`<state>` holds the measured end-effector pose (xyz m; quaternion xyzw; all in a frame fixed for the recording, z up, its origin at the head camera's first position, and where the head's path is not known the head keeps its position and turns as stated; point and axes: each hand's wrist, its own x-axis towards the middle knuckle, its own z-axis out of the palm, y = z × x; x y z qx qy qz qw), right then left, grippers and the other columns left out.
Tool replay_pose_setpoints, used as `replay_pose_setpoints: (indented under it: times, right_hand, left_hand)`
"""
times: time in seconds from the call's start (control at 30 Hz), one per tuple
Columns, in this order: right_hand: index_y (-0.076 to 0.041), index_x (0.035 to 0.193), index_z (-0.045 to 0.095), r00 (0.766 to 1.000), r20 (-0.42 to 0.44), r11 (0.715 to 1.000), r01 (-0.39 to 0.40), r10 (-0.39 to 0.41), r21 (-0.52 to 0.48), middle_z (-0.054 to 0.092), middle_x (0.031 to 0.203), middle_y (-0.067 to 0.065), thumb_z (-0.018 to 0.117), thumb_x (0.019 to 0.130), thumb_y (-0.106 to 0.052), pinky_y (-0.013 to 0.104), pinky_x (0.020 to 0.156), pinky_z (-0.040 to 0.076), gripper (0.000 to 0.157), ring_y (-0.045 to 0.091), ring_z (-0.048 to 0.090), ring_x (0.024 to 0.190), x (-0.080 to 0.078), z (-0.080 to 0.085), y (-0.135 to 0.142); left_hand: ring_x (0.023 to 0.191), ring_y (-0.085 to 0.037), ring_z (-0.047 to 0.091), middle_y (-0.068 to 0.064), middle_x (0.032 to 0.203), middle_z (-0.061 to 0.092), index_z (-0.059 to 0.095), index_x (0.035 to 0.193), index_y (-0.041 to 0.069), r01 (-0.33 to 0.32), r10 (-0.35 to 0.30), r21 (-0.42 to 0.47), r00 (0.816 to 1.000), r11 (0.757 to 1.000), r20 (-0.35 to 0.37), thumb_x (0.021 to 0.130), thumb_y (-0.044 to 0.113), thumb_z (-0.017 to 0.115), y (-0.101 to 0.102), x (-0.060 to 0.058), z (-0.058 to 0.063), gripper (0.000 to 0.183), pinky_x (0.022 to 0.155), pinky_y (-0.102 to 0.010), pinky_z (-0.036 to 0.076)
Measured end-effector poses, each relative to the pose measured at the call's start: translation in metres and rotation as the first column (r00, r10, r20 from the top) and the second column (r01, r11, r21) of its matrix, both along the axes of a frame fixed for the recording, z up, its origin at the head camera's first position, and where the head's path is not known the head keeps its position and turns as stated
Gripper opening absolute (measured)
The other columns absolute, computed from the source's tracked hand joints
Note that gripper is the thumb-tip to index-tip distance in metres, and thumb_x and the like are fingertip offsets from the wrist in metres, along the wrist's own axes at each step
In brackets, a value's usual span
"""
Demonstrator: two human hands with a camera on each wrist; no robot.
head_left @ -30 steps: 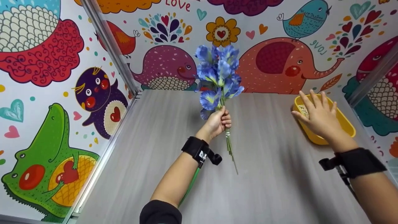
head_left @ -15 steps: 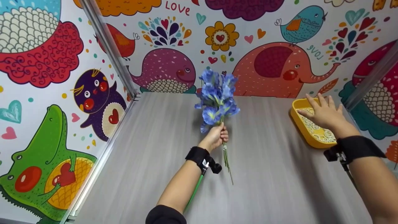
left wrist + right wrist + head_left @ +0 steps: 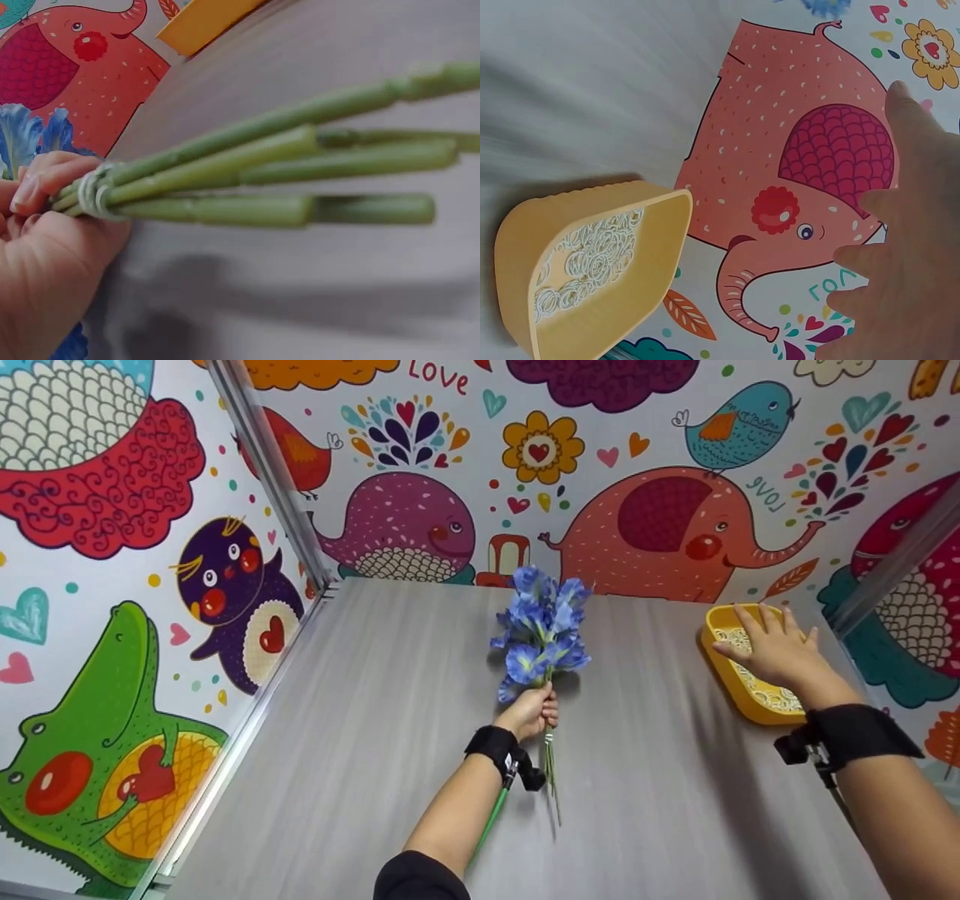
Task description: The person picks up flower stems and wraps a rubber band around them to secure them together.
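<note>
My left hand (image 3: 531,712) grips a bunch of blue artificial flowers (image 3: 544,622) by the stems, just below the blooms. The blossoms point away from me and the cut stem ends toward me. In the left wrist view, a white rubber band (image 3: 94,193) is wound round the green stems (image 3: 255,210), right beside the fingers. My right hand (image 3: 784,652) hovers with spread fingers over a yellow bin (image 3: 739,690), holding nothing. Inside that bin lie many loose white rubber bands (image 3: 600,255), partly hidden by the hand in the head view.
A grey wood-grain tabletop (image 3: 405,682) lies under both hands. Walls printed with cartoon animals stand behind and at both sides, with a metal rail (image 3: 277,472) at the left corner. The bin stands near the right wall.
My left hand has drawn the flowers down and toward me. My right hand has shifted only slightly above the bin, staying spread.
</note>
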<state>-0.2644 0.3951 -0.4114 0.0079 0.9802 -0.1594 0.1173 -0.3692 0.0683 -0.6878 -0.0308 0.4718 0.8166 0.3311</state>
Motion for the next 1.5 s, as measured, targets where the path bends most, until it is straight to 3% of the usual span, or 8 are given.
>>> replay_pose_setpoints:
  times: [0.1,0.27,0.33,0.47,0.6,0.7,0.83,1.5]
  right_hand:
    - [-0.010,0.154,-0.003,1.000,-0.005,1.000,-0.004,0.004,0.000,-0.012,0.153,0.034,0.034,0.090,-0.073,0.077,0.097,-0.017,0.098,0.059,-0.020,0.135,0.001,0.000,-0.002]
    - [-0.011,0.154,-0.003,1.000,-0.009,1.000,-0.001,0.001,0.000,-0.012,0.154,0.033,0.035,0.090,-0.074,0.077,0.097,-0.016,0.098,0.059,-0.018,0.135,0.002,-0.001,-0.001]
    - [-0.011,0.154,-0.003,1.000,-0.006,1.000,0.005,-0.005,-0.001,-0.012,0.154,0.033,0.036,0.089,-0.073,0.077,0.097,-0.016,0.098,0.059,-0.018,0.136,0.002,-0.001,0.000]
    - [-0.009,0.154,-0.003,1.000,0.003,1.000,0.015,-0.015,0.018,-0.011,0.153,0.034,0.036,0.090,-0.072,0.078,0.097,-0.015,0.098,0.060,-0.017,0.135,0.002,-0.002,0.002]
    - [-0.009,0.154,-0.004,1.000,0.015,1.000,0.016,-0.016,0.012,-0.012,0.153,0.034,0.035,0.089,-0.074,0.077,0.097,-0.016,0.099,0.060,-0.018,0.135,0.000,-0.003,0.000]
    - [-0.010,0.154,-0.003,1.000,0.013,1.000,0.017,-0.017,-0.002,-0.013,0.153,0.034,0.034,0.088,-0.076,0.077,0.097,-0.016,0.100,0.059,-0.019,0.135,-0.001,-0.004,-0.001]
    - [-0.010,0.154,-0.003,1.000,0.007,1.000,0.018,-0.018,0.001,-0.012,0.153,0.034,0.034,0.088,-0.076,0.078,0.097,-0.016,0.101,0.059,-0.018,0.135,0.001,-0.004,-0.001]
    - [-0.007,0.153,-0.003,1.000,0.013,1.000,0.012,-0.012,0.001,-0.008,0.152,0.037,0.034,0.089,-0.074,0.078,0.097,-0.015,0.100,0.061,-0.014,0.135,0.004,-0.007,0.002]
  left_hand:
    - [0.049,-0.001,0.024,0.010,0.058,0.027,0.041,0.077,0.015,0.040,-0.041,0.034,0.999,0.999,0.004,0.101,0.042,0.046,-0.003,0.010,0.001,0.036,0.050,-0.016,0.026]
    - [0.051,-0.003,0.017,0.007,0.060,0.019,0.034,0.076,0.014,0.016,-0.005,-0.137,0.997,0.991,0.082,0.107,0.030,0.027,-0.007,0.054,0.075,0.035,0.053,-0.017,0.020]
    - [0.051,-0.005,0.018,0.006,0.061,0.020,0.035,0.077,0.013,0.017,-0.003,-0.146,0.996,0.989,0.094,0.108,0.029,0.025,-0.006,0.060,0.085,0.036,0.053,-0.018,0.021]
    - [0.050,-0.004,0.026,0.007,0.058,0.028,0.041,0.079,0.011,0.059,-0.058,-0.010,0.996,0.998,0.064,0.105,0.036,0.037,0.001,0.035,0.024,0.036,0.050,-0.019,0.027]
    - [0.053,-0.005,0.028,0.007,0.061,0.030,0.040,0.079,0.012,0.057,-0.055,-0.026,0.996,0.998,0.075,0.104,0.036,0.038,0.006,0.026,-0.004,0.035,0.053,-0.020,0.028]
    - [0.058,-0.007,0.027,0.005,0.066,0.028,0.037,0.079,0.010,0.021,-0.010,-0.109,0.995,0.994,0.097,0.108,0.027,0.027,0.001,0.054,0.051,0.035,0.057,-0.019,0.028]
    - [0.061,-0.007,0.033,0.002,0.068,0.033,0.039,0.080,0.007,0.037,-0.028,-0.098,0.995,0.995,0.096,0.108,0.021,0.026,-0.008,0.075,0.093,0.034,0.060,-0.017,0.033]
    - [0.084,-0.019,0.067,-0.010,0.090,0.063,0.052,0.100,0.002,0.070,-0.054,-0.182,0.995,0.981,0.088,0.106,0.027,0.035,-0.011,0.074,0.085,0.031,0.089,-0.036,0.054]
